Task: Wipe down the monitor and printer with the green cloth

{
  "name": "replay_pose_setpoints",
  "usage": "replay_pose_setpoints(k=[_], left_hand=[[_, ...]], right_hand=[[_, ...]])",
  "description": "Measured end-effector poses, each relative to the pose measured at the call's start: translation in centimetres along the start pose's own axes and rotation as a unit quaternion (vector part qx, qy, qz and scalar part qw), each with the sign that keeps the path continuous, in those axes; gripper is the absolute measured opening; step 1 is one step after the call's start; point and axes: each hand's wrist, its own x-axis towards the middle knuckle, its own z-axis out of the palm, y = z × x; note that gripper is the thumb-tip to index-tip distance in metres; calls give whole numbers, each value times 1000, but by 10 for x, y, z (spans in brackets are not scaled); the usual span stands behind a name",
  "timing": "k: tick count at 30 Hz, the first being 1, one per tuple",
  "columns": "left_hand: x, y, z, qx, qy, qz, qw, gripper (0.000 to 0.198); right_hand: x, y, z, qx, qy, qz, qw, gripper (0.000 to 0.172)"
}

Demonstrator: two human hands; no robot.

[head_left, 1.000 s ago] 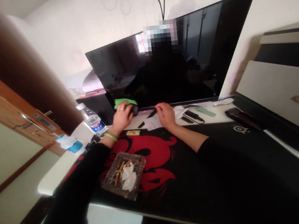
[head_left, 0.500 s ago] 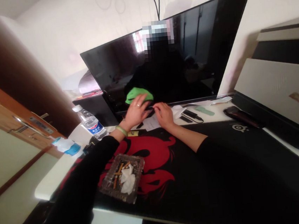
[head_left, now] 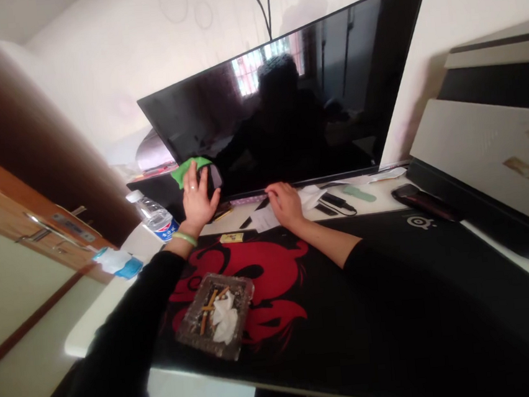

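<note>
Since the earlier frame, the cloth has been carried leftward by the left hand, from the lower left part of the screen to its left edge near the bottom corner, left of the frame's middle. There it is pressed down under spread fingers, its green edge reaching past the screen's border. The left grip is held wide, with the thumb set well apart; whether any of the cloth is pinched cannot be told. A ring and a bracelet are worn on this side.

By the right hand, near the middle of the frame, the screen's lower edge is met with bent fingers; its fingertips are hidden, so how far that grip is closed cannot be told. Just beside it, a paper slip is seen on the bench, with an adapter farther right.

At lower centre-left, butts and crumpled tissue are held in the ashtray, which is set on the mat. Above it, a small yellow box is placed at the mat's upper edge. A clear bottle is stood just beside the left wrist.
</note>
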Motion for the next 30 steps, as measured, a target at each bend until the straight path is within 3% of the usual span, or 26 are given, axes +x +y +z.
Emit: replay_pose_setpoints(k=[4, 7, 11, 15, 19, 23, 27, 30], left_hand=[[52, 44, 0, -17, 31, 37, 999, 81], [66, 82, 9, -5, -6, 126, 992, 72], [35, 101, 24, 18, -116, 236, 965, 55], [-10, 76, 29, 26, -191, 231, 954, 49], [-22, 37, 20, 3, -113, 110, 988, 55], [13, 17, 5, -24, 24, 2, 999, 86], [71, 37, -3, -56, 103, -29, 993, 92], [100, 70, 3, -65, 76, 39, 994, 85]], right_hand=[[-1, 2, 0, 2, -2, 1, 1000, 26], [0, 4, -1, -2, 0, 4, 1000, 26], [1, 5, -3, -5, 1, 5, 1000, 27], [1, 3, -4, -6, 0, 6, 1000, 27], [1, 0, -4, -8, -4, 10, 1000, 27], [1, -1, -2, -6, -7, 10, 1000, 27], [1, 0, 0, -4, -10, 9, 1000, 27], [1, 2, -1, -5, -11, 10, 1000, 28]])
